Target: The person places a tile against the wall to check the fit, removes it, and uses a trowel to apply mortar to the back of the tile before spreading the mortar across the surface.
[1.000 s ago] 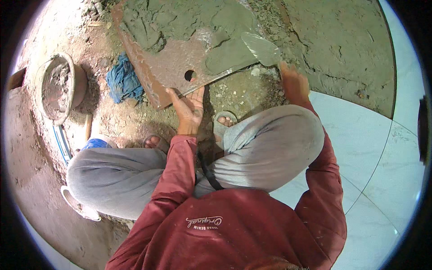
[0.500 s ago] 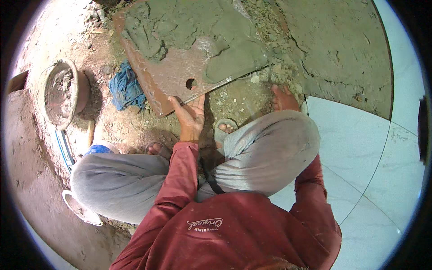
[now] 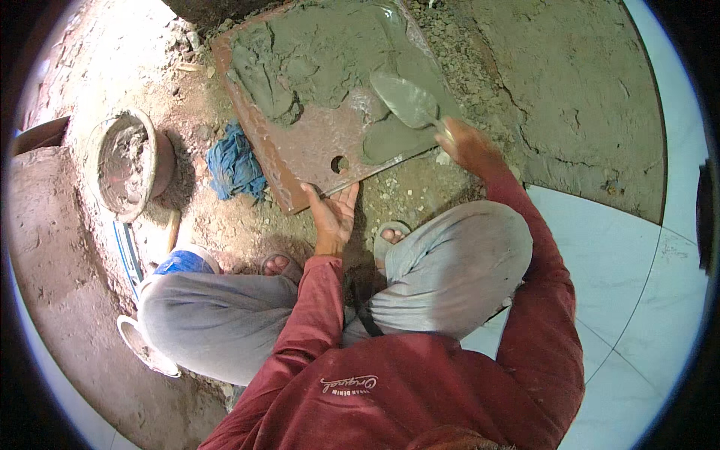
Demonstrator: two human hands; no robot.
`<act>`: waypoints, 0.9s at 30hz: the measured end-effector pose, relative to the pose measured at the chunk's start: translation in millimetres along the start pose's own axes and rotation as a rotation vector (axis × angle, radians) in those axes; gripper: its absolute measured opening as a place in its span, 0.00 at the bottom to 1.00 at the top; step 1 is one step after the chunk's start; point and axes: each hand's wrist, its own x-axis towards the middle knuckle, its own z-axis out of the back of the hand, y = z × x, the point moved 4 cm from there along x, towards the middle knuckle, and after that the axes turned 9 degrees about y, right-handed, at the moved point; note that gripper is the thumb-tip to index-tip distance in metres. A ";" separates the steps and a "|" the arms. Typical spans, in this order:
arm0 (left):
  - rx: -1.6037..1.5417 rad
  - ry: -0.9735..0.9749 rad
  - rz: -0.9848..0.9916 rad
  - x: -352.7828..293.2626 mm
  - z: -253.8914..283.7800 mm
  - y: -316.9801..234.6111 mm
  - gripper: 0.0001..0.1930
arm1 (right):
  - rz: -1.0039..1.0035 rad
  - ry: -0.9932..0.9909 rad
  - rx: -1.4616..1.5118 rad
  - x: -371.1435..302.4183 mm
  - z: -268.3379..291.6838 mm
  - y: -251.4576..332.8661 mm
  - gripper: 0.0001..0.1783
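A brown board or tile (image 3: pixel 330 139) with a round hole near its close edge lies tilted in front of me, its back partly covered with wet grey mortar (image 3: pixel 307 56). My left hand (image 3: pixel 334 214) grips its near edge, thumb on top and fingers reaching underneath. In my right hand (image 3: pixel 466 144) is a trowel (image 3: pixel 406 100), held by its handle. Its mortar-smeared blade lies over the mortar on the right part of the board. The tips of my left fingers are hidden beneath the edge.
To the left stands a bucket (image 3: pixel 161 161) holding mortar, beside a crumpled blue cloth (image 3: pixel 235 163). A blue and white container (image 3: pixel 187 260) and a white bowl (image 3: pixel 142 346) sit by my left knee. Pale floor tiles (image 3: pixel 600 247) and a grey slab (image 3: pixel 592 97) extend on the right.
My right hand has come up from beside my right knee to the board's right side, and the trowel now shows in it. My left hand keeps its hold on the edge.
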 end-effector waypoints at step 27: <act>0.172 0.005 -0.068 11.4 15.5 0.0 0.50 | -0.443 0.220 0.415 259.8 15.1 -69.9 0.27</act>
